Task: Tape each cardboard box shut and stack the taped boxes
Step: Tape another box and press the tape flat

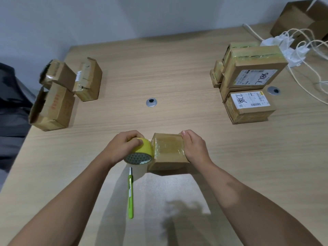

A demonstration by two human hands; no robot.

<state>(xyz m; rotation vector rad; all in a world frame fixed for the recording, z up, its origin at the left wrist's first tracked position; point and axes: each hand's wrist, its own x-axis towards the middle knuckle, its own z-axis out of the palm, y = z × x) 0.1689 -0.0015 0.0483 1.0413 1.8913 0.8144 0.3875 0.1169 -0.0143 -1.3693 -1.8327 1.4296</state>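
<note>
1. Left grip (124,146): the fingers are curled round a yellow tape roll (142,151) and hold it on edge, with its patterned core facing the person.
2. Right grip (194,147): it is closed over the right end of a small box (168,151), with the thumb lying along the far top edge.
3. The small box sits on the tabletop (159,68) between the two grips. The tape roll touches the box's left end. Glossy tape covers the top of the box and wraps down over that left edge.
4. A green cutter (130,192) lies flat on the tabletop just nearer the person than the left grip, pointing away from the person.
5. Three open boxes (58,96) stand in a cluster well beyond and to the left of the left grip. Their flaps are loose.
6. The taped boxes (248,80) are stacked well beyond and to the right of the right grip. Two of them show white labels with handwritten numbers.
7. A round metal hole cover (152,102) is set in the tabletop beyond both grips.
8. White cables (292,50) and a large box (301,16) lie at the far right, past the stack.
</note>
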